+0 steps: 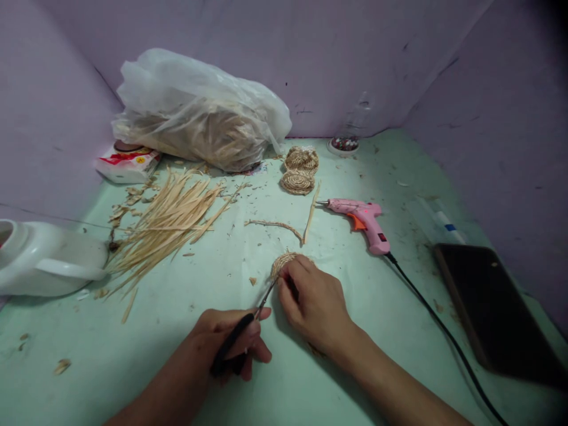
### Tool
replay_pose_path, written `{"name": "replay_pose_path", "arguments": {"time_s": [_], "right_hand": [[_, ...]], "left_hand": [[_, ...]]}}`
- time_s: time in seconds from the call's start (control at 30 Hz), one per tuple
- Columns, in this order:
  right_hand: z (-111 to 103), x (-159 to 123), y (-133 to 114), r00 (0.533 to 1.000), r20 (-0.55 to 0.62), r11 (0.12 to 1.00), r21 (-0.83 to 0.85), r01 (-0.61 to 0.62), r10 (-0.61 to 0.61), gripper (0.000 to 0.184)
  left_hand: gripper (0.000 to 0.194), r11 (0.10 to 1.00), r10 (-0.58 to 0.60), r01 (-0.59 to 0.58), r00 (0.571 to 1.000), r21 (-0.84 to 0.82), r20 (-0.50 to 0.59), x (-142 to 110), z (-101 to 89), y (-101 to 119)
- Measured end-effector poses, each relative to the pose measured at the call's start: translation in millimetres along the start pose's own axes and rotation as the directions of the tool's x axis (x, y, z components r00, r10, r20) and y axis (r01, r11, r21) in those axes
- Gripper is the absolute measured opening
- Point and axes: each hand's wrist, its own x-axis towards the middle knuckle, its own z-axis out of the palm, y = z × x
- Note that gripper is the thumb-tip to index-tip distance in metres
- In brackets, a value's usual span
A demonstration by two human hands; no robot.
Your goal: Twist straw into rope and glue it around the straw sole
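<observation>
My left hand (239,337) grips a pair of scissors (234,338) by its black handles. The blades point up and to the right, with their tips at the edge of a coiled, braided straw piece (283,260). Over that piece lies my right hand (313,293), its thumb and fingers pinching its left edge beside the blade tips. Most of the braided piece is hidden under the right hand. Just beyond it, a thin twisted straw cord (277,224) and a flat straw strip (312,213) meet at their ends on the table.
A pink glue gun (355,213) lies at right with its cord trailing forward, near a dark phone-like slab (492,307). Straw strips (173,216) spread at left by a white jug (53,257). Behind are a plastic bag (204,112), coiled straw pieces (299,171) and a bead dish (344,145).
</observation>
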Motion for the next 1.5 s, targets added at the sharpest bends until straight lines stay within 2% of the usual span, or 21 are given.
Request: {"name": "replay_pose_path", "arguments": {"time_s": [0.07,0.23,0.33,0.63,0.87,1.2,1.5], "right_hand": [[-0.4,-0.1,0.1,1.0,-0.005,1.0,0.006,0.0,0.0,0.012],[-0.6,0.8,-0.6,1.0,0.008,1.0,0.017,-0.005,0.005,0.012],[0.2,1.3,-0.7,1.0,0.015,1.0,0.019,-0.007,0.007,0.012],[0.2,-0.4,-0.1,1.0,0.008,1.0,-0.01,0.007,-0.007,0.012],[0.9,-0.4,-0.4,1.0,0.009,1.0,-0.002,0.005,-0.005,0.01],[0.7,0.1,0.3,1.0,0.025,1.0,-0.013,0.0,0.001,0.011],[0.9,-0.8,0.1,0.999,0.033,1.0,-0.013,-0.001,0.002,0.008]], "left_hand": [[0.036,1.0,-0.018,0.018,1.0,0.011,-0.005,2.4,-1.9,-1.4],[0.035,0.99,-0.099,0.109,0.988,-0.084,0.117,11.2,-4.9,-7.7],[0.031,0.979,-0.152,0.169,0.978,-0.113,0.145,14.5,-3.8,-9.1],[0.048,0.947,-0.19,0.242,0.952,-0.212,0.238,19.2,-5.4,-15.1],[0.047,0.956,-0.21,0.249,0.95,-0.153,0.232,18.8,-2.3,-8.8],[0.042,0.947,-0.168,0.24,0.937,-0.214,0.307,18.8,-3.3,-6.1],[0.038,0.962,-0.157,0.216,0.939,-0.17,0.305,19.6,-2.7,-3.1]]}}
